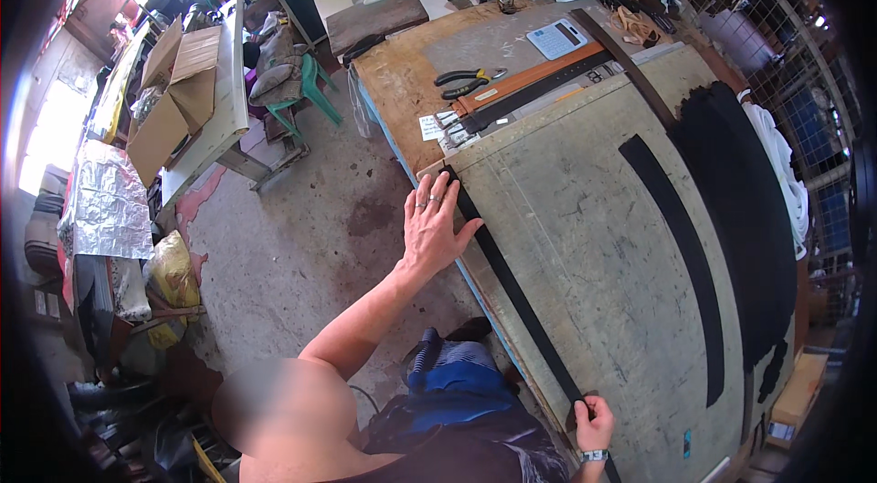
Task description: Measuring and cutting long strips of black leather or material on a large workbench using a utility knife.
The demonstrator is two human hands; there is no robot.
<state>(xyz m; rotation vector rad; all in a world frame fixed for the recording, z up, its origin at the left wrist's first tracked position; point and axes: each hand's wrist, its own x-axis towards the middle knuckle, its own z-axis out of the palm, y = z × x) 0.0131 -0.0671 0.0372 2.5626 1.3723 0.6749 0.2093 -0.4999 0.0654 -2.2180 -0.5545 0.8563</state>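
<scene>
A long narrow black strip [516,287] lies along the left edge of a big grey cutting board [594,236] on the workbench. My left hand [433,225] rests flat on the strip's far end, fingers spread, rings on two fingers. My right hand [594,424], with a watch on the wrist, pinches the strip's near end at the board's lower edge. A second, wider black strip [685,255] lies loose in the middle of the board. A large black sheet [744,218] covers the board's right side.
Beyond the board lie pliers [466,81], brown and black belts [534,81], a calculator [555,37] and a long dark ruler [626,63]. White material [786,163] hangs at the right. On the floor to the left stand a green chair [306,86] and open cardboard boxes [178,90].
</scene>
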